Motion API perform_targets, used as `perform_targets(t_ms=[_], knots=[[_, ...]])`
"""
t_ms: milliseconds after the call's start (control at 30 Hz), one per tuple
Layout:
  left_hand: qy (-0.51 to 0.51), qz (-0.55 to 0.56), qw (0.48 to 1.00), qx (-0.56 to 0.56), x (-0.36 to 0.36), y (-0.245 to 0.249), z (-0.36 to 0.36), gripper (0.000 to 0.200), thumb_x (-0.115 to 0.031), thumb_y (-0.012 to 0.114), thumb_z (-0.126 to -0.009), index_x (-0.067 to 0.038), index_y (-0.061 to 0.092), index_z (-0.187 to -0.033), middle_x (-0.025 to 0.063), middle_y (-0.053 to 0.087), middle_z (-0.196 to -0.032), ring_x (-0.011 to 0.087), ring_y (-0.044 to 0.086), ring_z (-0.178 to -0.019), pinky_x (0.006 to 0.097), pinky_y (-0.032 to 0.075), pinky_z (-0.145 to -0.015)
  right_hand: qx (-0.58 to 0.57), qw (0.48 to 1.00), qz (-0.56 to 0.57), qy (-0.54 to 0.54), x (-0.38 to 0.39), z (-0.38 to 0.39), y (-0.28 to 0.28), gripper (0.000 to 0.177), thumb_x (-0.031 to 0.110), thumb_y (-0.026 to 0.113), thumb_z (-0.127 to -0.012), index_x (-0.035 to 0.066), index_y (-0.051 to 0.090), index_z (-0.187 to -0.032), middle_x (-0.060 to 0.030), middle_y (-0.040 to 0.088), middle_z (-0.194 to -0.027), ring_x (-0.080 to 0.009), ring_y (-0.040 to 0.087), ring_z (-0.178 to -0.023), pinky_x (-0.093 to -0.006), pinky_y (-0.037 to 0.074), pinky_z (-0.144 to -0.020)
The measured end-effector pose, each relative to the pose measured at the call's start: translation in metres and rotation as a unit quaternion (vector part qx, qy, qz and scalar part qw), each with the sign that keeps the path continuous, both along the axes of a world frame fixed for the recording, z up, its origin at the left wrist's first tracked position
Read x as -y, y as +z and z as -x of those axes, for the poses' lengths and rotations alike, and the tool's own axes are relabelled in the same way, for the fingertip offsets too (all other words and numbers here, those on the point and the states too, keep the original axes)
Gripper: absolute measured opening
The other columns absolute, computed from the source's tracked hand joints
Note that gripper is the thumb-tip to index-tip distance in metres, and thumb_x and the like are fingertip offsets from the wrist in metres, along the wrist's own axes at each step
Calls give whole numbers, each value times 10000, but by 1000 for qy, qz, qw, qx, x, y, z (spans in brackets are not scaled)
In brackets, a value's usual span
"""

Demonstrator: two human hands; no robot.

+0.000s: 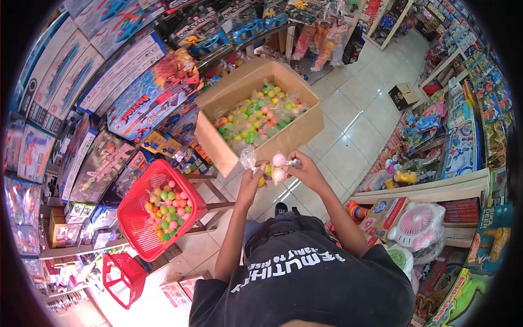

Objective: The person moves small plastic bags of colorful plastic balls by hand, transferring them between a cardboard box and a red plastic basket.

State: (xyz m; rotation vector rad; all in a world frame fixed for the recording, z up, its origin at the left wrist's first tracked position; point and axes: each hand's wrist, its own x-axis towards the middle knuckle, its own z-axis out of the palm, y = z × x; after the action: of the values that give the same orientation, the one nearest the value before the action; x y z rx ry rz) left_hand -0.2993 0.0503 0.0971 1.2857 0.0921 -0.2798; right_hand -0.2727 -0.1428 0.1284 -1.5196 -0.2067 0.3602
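Observation:
My left hand (250,182) is closed on crinkled clear plastic, whose loose end (248,158) stands up above the fingers. Yellow balls show right beside its fingertips. My right hand (306,173) pinches another gathered bit of clear plastic next to pink balls (279,160), at about the same height. I cannot tell whether both hands grip one bag or two. Just beyond the hands stands an open cardboard box (291,133), filled with bagged balls (259,114) in yellow, green, orange and pink. To the left, a red plastic basket (139,229) contains loose coloured balls (170,210).
The basket rests on a wooden stool (215,207); a smaller red basket (128,280) is below it. Shelves of boxed toys (152,92) line the left. On the right are a pink fan (417,224) and more toys. A tiled floor (348,120) runs ahead.

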Motion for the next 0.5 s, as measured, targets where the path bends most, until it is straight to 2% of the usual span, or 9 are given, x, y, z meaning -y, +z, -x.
perform_targets(t_ms=[100,233,300,333,400,433,500], knots=[[3,-5,1000,-3,15,-3,-11,327,-283,463,-921,-34,527,-1123,72,585,-913,109,570,-691,217,424,-519,-3,999,-8,-51,26,-6,9,165,89,613,-805,26,508,-916,-31,556,-819,-69,544,-702,-223,477,-576],[19,7,1000,-7,27,0,-26,312,-225,431,-926,-32,489,-1165,79,590,-950,123,580,-685,222,423,-507,-3,998,10,-58,52,-24,8,177,77,604,-820,33,508,-962,-24,552,-877,-73,536,-693,-215,460,-622],[36,13,999,-26,33,3,-36,321,-193,392,-928,-29,460,-1196,84,595,-960,133,587,-681,227,429,-506,-8,1000,-12,-23,63,-37,0,178,44,589,-813,24,524,-978,-30,562,-920,-72,535,-737,-218,460,-640],[33,13,999,-29,35,2,-43,321,-193,392,-928,-29,460,-1196,84,595,-960,133,587,-681,227,429,-506,-11,1000,-12,-25,67,-43,0,178,44,589,-813,24,524,-978,-30,562,-920,-72,535,-737,-218,460,-640],[65,21,996,-54,41,0,-59,338,-215,374,-936,-20,456,-1199,90,598,-951,142,593,-678,229,437,-506,43,999,-2,-23,72,-58,3,159,55,602,-790,24,552,-938,-23,584,-923,-99,554,-806,-247,463,-730],[57,-3,998,-27,43,-3,-68,373,-298,356,-944,-40,504,-1168,81,597,-948,135,591,-687,213,454,-547,40,999,-1,-23,75,-67,3,159,55,602,-790,24,552,-938,-23,584,-923,-99,554,-806,-247,463,-730],[63,-13,998,-13,48,-4,-87,384,-312,352,-947,-38,510,-1164,74,594,-930,126,577,-696,218,447,-559,86,995,40,-6,78,-89,6,163,65,598,-789,22,551,-939,-33,592,-920,-109,559,-862,-254,441,-780]])
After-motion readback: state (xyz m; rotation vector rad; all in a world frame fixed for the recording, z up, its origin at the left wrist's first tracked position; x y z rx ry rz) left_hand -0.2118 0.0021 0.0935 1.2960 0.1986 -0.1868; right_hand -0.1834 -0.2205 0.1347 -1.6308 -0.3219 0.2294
